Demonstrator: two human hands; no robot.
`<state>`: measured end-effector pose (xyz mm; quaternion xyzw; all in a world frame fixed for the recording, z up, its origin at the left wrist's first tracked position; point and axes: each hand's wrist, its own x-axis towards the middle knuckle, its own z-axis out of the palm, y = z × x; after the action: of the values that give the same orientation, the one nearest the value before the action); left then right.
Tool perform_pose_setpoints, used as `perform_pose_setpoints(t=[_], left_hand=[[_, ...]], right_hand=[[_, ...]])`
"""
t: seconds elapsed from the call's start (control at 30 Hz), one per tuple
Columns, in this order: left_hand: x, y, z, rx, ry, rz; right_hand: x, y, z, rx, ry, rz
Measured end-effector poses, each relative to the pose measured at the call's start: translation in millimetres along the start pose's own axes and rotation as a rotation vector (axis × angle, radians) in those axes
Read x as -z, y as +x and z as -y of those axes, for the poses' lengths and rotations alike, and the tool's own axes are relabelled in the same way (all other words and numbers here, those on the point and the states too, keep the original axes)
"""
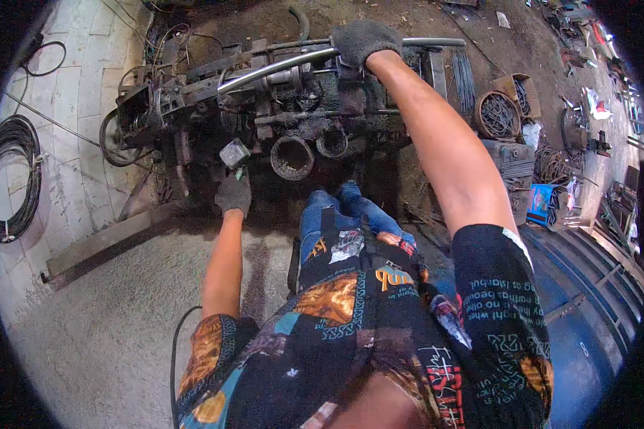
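Observation:
My right hand (365, 44), in a dark grey glove, is wrapped over a long shiny metal rod (286, 66). The rod lies across the top of a dark, greasy machine (315, 107) and sticks out on both sides of the glove. Lower and to the left, my gloved left hand (234, 194) is closed around a greenish handle-like piece. Just beyond it sits a pale, boxy block (234, 153), whose kind I cannot make out. Two round metal cups (292, 159) hang on the machine's near side, to the right of the block.
A coil of black cable (11, 179) hangs on the white wall at left. To the right lie a bundle of thin rods (463, 82), a round bin of metal pieces (499, 114) and a cardboard box (520, 94). Blue metal framing (579, 307) occupies the lower right.

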<state>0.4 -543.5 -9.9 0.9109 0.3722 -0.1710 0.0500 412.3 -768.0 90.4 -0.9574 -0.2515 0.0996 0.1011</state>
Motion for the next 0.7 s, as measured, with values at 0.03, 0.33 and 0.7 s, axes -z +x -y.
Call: perform_pose_setpoints(t=[0.03,0.33,0.7], left_hand=[[-1,-1,-2,0.061,0.018,0.008],[-57,-3,16,0.057,-0.150,-0.043],[-293,79,61,-0.244,0.521,0.214]], right_hand=[[9,-7,7,-0.007,0.054,-0.026],[6,-10,-3,-0.018,0.008,0.016],[-7,-10,-6,0.096,0.000,-0.128]])
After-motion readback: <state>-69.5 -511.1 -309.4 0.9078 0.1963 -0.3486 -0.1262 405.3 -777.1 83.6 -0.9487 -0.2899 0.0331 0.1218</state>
